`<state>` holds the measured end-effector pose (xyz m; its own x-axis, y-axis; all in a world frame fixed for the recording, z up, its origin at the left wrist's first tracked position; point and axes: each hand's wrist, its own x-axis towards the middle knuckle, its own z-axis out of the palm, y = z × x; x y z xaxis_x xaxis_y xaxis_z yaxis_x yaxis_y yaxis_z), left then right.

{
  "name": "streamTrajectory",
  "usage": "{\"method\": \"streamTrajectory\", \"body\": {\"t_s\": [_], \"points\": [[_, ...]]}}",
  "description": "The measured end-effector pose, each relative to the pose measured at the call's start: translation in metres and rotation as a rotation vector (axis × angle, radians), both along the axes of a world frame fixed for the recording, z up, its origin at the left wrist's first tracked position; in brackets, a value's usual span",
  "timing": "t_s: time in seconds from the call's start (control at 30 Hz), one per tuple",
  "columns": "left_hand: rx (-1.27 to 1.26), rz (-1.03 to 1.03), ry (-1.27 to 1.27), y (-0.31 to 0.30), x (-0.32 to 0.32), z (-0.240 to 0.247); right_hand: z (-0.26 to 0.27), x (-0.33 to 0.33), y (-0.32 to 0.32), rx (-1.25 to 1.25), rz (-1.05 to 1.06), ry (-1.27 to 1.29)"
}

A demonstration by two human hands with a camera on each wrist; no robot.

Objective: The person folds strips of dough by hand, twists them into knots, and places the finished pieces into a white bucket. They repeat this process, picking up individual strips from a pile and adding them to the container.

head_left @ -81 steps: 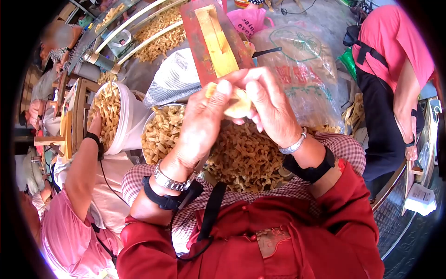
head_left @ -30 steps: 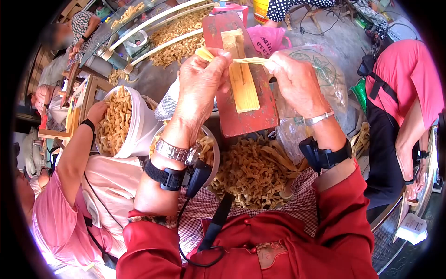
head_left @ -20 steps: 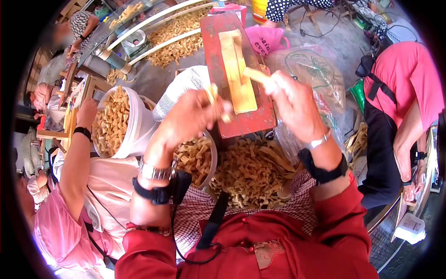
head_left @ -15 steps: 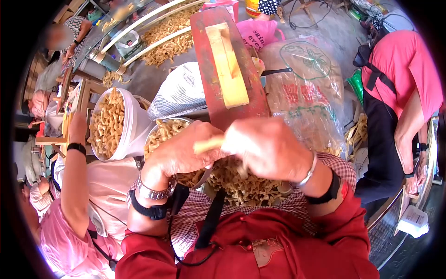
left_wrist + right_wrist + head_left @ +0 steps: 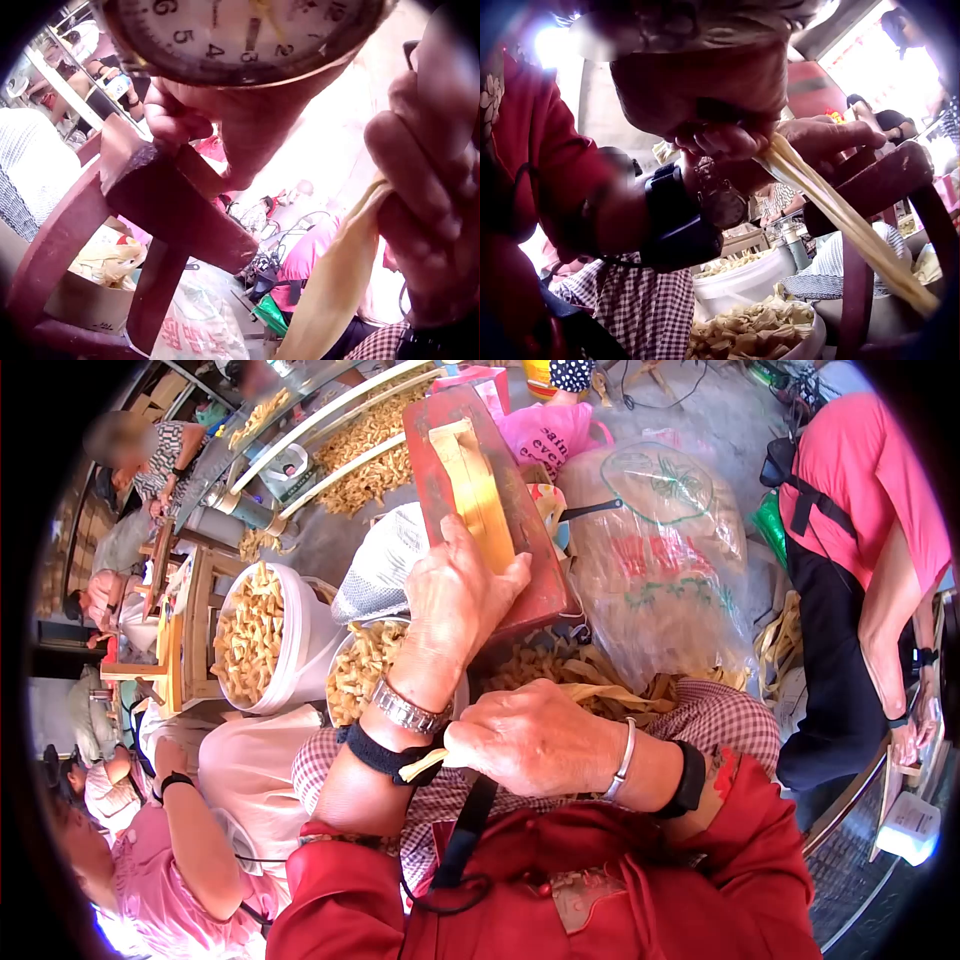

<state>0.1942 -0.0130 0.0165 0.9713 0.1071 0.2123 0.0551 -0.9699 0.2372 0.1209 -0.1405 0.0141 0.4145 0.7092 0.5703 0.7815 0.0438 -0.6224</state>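
Observation:
A stack of yellow flat strips (image 5: 480, 500) lies lengthwise on a narrow red bench (image 5: 550, 575). My left hand (image 5: 455, 595) rests over the stack's near end, thumb on its right side and fingers spread to the left. Low in front of the red shirt, my right hand (image 5: 540, 740) grips a pale yellow flat strip (image 5: 425, 765) in curled fingers. In the right wrist view, a long tail of this strip (image 5: 855, 225) hangs down past the bench, and a short end shows on the other side. The fingers hide the strip's middle.
A tub of knotted pieces (image 5: 365, 670) stands below the left forearm, beside a larger white bucket (image 5: 300, 635). More pieces (image 5: 520, 660) lie by the lap. A clear plastic sack (image 5: 660, 560) is right of the bench. People sit on both sides.
Both hands worked together on a strip, then stretched and parted. They met again low over the pile. Now my left hand is up on the bench, while my right keeps a strip near the lap.

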Motion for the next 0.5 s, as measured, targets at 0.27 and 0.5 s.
{"method": "streamTrajectory", "body": {"t_s": [0.27, 0.5], "points": [[0.034, -0.021, 0.010, -0.012, -0.033, 0.001, -0.004, -0.010, -0.008, 0.163, -0.103, -0.057], [-0.411, -0.074, -0.051, -0.013, -0.083, 0.015, -0.001, -0.020, -0.019, 0.250, -0.209, -0.120]]}}
